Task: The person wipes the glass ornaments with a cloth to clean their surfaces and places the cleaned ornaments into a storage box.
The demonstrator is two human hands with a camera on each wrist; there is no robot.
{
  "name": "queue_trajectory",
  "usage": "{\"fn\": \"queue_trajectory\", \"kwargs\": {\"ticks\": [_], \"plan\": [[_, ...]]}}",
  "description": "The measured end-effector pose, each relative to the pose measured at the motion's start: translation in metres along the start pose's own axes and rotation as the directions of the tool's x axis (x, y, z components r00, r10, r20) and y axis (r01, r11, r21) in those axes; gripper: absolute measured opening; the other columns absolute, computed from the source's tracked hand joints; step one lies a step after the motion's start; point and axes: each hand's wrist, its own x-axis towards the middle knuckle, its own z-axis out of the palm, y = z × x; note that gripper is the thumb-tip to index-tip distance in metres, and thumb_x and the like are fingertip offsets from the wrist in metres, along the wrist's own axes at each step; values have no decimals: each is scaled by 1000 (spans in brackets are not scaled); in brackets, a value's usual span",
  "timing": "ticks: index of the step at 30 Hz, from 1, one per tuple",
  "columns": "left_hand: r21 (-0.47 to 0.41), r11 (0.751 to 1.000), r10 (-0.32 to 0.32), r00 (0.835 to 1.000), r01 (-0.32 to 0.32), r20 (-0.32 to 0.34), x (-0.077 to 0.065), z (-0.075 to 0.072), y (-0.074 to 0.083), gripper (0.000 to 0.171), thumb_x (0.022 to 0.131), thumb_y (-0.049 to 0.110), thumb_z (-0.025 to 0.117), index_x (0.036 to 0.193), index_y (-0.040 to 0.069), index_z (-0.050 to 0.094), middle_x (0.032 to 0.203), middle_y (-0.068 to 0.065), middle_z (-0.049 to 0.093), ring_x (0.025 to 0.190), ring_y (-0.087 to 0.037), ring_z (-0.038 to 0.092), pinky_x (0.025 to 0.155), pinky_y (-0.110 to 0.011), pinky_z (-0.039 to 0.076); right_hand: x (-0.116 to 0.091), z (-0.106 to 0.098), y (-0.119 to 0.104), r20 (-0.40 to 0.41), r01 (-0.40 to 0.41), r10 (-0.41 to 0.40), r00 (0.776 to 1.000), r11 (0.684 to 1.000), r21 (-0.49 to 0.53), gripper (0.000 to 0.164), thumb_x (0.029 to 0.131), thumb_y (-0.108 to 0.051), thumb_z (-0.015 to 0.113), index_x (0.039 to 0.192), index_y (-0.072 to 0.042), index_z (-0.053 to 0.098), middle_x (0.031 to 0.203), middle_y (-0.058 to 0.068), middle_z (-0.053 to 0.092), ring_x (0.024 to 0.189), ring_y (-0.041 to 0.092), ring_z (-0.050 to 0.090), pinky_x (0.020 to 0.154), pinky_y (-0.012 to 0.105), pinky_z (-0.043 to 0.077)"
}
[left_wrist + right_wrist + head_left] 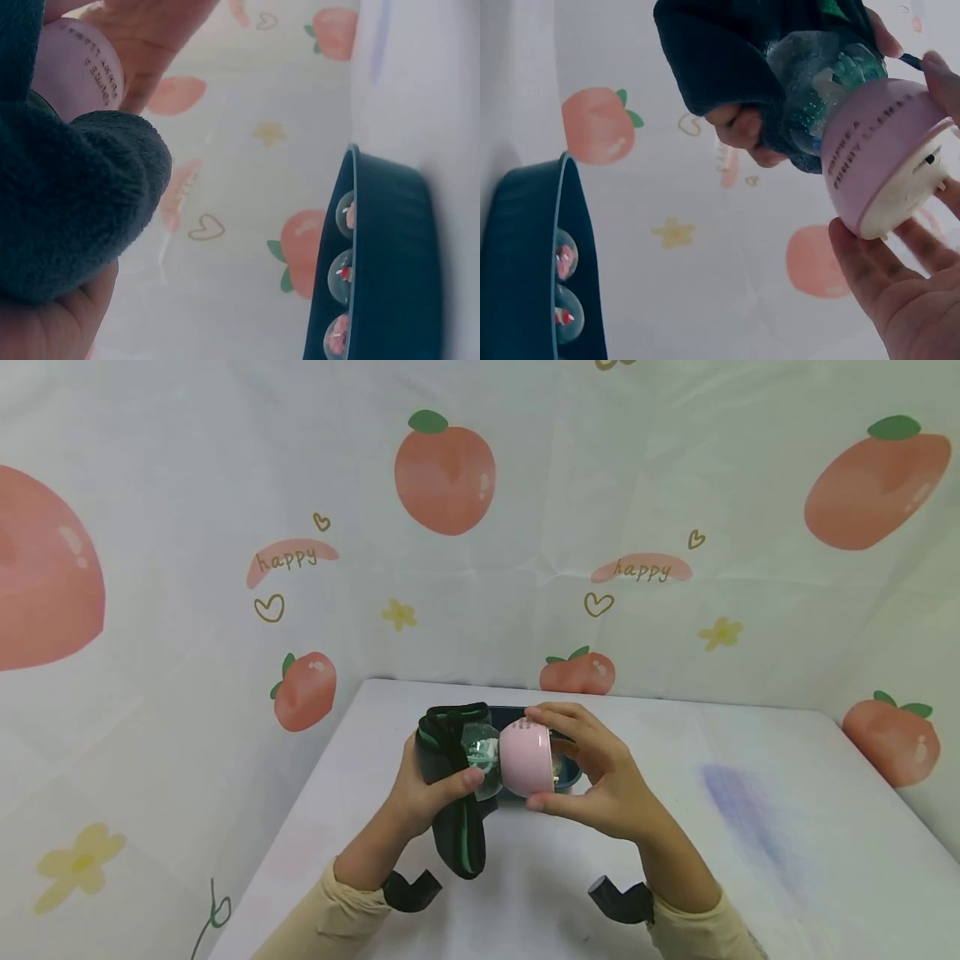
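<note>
A snow globe with a pink base (527, 758) and a clear glittery dome (817, 94) lies on its side in the air between both hands. My right hand (611, 781) grips the base, thumb below and fingers above. A dark green cloth (75, 195) is bunched in my left hand (412, 797) and wraps around part of the dome. The thumb of that hand presses at the dome's lower edge. Small lettering runs around the base, whose pale underside (911, 184) shows in the right wrist view.
Behind the hands on the white table (750, 752) stands a dark teal bin (397, 255), partly hidden in the head view. Several small clear globes (340, 276) with pink or red figures sit inside it. A fruit-printed curtain (525, 568) hangs behind the table.
</note>
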Motion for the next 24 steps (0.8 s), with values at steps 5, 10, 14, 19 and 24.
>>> {"fn": "queue_trajectory", "kwargs": {"ticks": [5,10,14,19,24], "plan": [[67,996,55,998,-54,-24,0,2,0,70,87,50,83,135,4,60,116,-7,71,105,-14,67,89,-33,61,-3,-1,1,-11,-175,175,985,984,-30,72,100,-45,73,154,-3,50,147,11,58,128,19,63,94,34,62],[88,994,62,998,-60,-17,0,5,1,68,84,41,87,137,9,60,115,-12,70,104,-16,66,88,-35,61,-4,-2,1,6,-371,371,929,929,-5,48,111,-43,50,141,-7,60,121,4,68,87,16,71,62,36,62],[69,996,64,998,-63,-8,0,6,2,70,84,42,87,137,8,59,114,-12,70,103,-16,67,87,-36,62,-3,-2,0,-20,-418,419,908,908,9,34,108,-29,57,127,-1,64,109,9,66,73,20,68,58,34,61],[46,997,56,998,-55,0,1,6,1,74,84,47,87,139,6,57,117,-11,69,105,-15,66,89,-36,62,-2,-2,-1,-39,-402,402,915,916,10,35,104,-28,66,127,-1,66,113,4,70,88,18,73,75,28,62],[50,999,17,1000,-17,5,0,5,0,76,82,48,88,140,9,57,119,-11,69,107,-15,66,91,-36,62,-3,-3,0,-24,-378,380,925,923,69,33,101,-13,68,130,1,64,118,-1,71,96,17,74,78,29,63]]}}
